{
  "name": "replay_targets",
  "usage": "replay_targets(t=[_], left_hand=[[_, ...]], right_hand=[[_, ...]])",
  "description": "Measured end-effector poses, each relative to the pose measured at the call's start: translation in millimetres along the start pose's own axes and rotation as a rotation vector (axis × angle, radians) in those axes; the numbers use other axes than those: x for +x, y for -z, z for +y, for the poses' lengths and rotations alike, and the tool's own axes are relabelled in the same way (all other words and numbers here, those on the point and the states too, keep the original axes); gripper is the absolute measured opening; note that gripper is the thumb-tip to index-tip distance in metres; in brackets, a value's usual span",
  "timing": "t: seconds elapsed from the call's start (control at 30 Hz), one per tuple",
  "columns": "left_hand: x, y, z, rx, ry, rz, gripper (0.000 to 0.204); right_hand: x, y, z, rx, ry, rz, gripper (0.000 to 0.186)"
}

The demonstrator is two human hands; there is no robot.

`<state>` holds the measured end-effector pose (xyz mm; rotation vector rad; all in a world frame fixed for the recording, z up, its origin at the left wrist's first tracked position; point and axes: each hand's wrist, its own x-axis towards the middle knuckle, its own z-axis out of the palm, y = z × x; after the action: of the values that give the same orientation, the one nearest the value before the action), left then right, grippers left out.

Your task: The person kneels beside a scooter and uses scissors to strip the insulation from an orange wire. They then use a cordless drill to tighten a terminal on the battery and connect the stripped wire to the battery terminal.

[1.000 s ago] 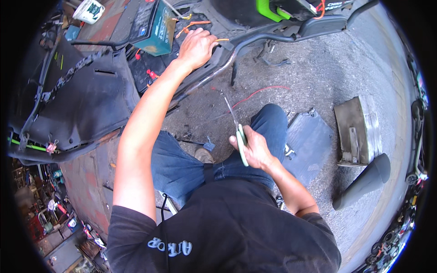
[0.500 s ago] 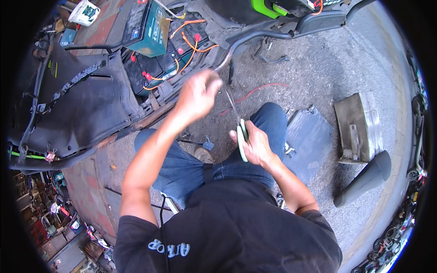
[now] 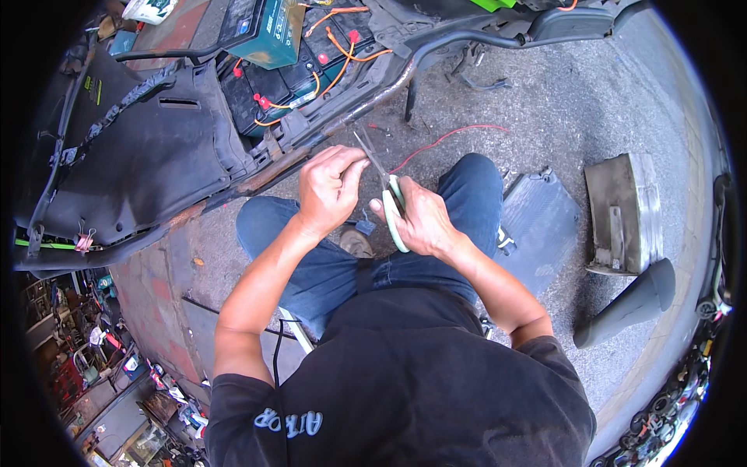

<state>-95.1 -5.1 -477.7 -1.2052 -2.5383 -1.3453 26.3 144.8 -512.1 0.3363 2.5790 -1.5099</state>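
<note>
Pale-green-handled scissors (image 3: 390,215), head view, in right hand (image 3: 424,218): fingers wrapped round the handles, thumb alongside. Blades slightly parted, tips pointing up and left, above the ground between the knees. Left hand (image 3: 331,185) just beside the blades, thumb and forefinger pressed together at the tips; can't tell if anything thin sits between them.

Beyond left hand: dark frame rail (image 3: 443,39), curved, running up to the right. Behind it, black batteries (image 3: 284,78) with red caps and orange wires (image 3: 340,74). Teal battery (image 3: 272,35) stands on top of them, tilted in view. Black panel (image 3: 152,140) to the left, slot near its upper edge. White bucket (image 3: 150,9) top left, cut by the edge.

Red wire (image 3: 455,138) on rough ground past the scissors, curving right. Small blue piece (image 3: 363,226) between the legs. Grey panel (image 3: 542,218) flat by the right knee; metal box (image 3: 622,214) farther right; dark grey tube (image 3: 626,305) just below the box, slanting. Person in black shirt (image 3: 420,366) and jeans (image 3: 311,265), knees apart.
</note>
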Motion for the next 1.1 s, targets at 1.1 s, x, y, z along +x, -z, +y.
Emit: replay_targets(t=[1.1], left_hand=[[-18.7,3.8,5.3,-0.203,0.193,-0.079,0.009]], right_hand=[[12.2,-7.0,33.6,-0.175,0.436,0.181,0.049]])
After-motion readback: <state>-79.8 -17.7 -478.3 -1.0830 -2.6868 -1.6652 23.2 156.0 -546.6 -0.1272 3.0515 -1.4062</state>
